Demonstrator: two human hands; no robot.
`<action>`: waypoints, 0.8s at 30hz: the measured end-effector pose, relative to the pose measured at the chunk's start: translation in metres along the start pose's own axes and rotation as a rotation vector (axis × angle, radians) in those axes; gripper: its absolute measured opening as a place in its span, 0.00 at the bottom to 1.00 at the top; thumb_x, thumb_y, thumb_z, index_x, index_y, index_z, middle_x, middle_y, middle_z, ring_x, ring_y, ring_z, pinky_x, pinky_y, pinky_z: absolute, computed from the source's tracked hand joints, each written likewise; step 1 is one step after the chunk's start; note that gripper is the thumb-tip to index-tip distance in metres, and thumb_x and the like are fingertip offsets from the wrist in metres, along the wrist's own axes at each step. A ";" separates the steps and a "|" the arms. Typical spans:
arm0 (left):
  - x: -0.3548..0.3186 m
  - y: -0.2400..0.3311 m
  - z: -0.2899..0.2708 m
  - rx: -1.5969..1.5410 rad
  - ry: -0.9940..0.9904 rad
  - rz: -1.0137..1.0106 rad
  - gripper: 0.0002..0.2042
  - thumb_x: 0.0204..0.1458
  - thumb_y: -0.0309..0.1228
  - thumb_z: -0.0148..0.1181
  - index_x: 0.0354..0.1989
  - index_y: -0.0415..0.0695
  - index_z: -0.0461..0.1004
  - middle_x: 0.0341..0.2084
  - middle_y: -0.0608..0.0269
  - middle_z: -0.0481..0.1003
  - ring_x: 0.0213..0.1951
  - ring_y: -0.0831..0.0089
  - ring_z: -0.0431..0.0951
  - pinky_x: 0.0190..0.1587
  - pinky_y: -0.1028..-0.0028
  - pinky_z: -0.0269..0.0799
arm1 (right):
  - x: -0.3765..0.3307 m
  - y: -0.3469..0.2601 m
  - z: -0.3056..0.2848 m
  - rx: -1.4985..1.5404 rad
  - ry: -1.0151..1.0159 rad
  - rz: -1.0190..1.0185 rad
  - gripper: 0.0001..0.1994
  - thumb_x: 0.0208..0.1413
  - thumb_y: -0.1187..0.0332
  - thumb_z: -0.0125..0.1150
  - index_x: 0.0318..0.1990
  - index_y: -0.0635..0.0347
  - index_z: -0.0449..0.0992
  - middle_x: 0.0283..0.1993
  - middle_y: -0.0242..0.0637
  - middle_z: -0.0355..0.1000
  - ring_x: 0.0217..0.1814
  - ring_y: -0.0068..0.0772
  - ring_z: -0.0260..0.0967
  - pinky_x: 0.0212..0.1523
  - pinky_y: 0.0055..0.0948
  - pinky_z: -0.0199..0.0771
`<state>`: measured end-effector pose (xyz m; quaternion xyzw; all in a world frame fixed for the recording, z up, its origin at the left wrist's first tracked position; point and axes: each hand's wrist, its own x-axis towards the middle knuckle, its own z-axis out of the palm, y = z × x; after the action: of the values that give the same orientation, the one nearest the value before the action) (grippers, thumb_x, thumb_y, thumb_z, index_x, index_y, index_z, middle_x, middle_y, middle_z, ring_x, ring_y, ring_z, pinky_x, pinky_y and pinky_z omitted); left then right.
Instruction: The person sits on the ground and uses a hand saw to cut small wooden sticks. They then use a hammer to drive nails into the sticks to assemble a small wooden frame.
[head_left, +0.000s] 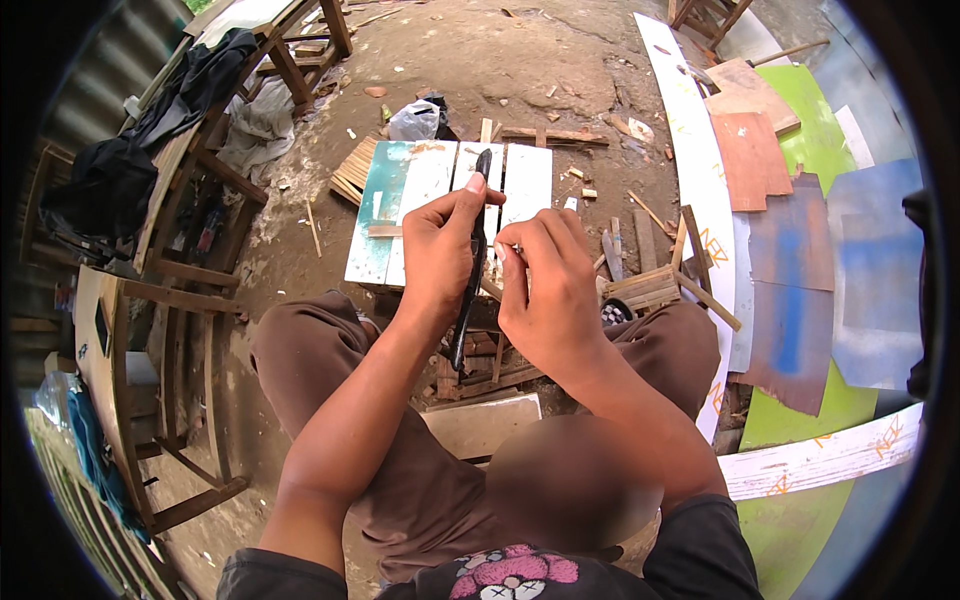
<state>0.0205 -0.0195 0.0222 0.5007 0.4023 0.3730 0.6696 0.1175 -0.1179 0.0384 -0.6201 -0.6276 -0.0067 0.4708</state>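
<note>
The left hand (438,255) is curled around a long, slim black tool (472,262) – thumb pressed to its upper part, the tool running upright through the fist. Just beside it, the right hand (548,290) pinches a tiny pale piece (514,247) between fingertips. Beyond both hands lies a white and teal slatted wooden panel (420,200) on the dirt ground.

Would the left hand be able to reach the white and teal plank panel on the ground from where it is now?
Probably yes: the panel lies just beyond the left hand, nothing between, though that hand grips a dark tool.
</note>
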 end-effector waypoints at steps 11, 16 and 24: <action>-0.005 -0.009 -0.001 0.326 0.076 0.255 0.20 0.68 0.42 0.63 0.37 0.33 0.85 0.17 0.75 0.68 0.24 0.86 0.60 0.24 0.76 0.52 | -0.007 0.002 0.001 0.115 -0.035 0.204 0.04 0.58 0.84 0.59 0.38 0.69 0.74 0.34 0.44 0.71 0.34 0.43 0.69 0.37 0.41 0.69; -0.007 -0.007 -0.002 0.293 0.064 0.180 0.20 0.67 0.43 0.64 0.38 0.33 0.86 0.17 0.75 0.70 0.24 0.86 0.61 0.24 0.75 0.53 | -0.003 0.008 -0.011 0.362 -0.208 0.626 0.04 0.64 0.77 0.61 0.40 0.71 0.77 0.30 0.38 0.74 0.30 0.25 0.68 0.34 0.32 0.69; 0.006 -0.003 -0.006 0.090 0.052 0.129 0.17 0.67 0.41 0.65 0.38 0.35 0.84 0.24 0.71 0.76 0.25 0.87 0.68 0.27 0.79 0.62 | 0.005 0.015 -0.028 0.288 -0.307 0.609 0.06 0.64 0.72 0.65 0.41 0.67 0.81 0.28 0.39 0.76 0.29 0.25 0.72 0.34 0.31 0.71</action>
<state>0.0177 -0.0126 0.0171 0.5453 0.4027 0.4098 0.6103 0.1466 -0.1274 0.0489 -0.6996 -0.4722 0.3153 0.4338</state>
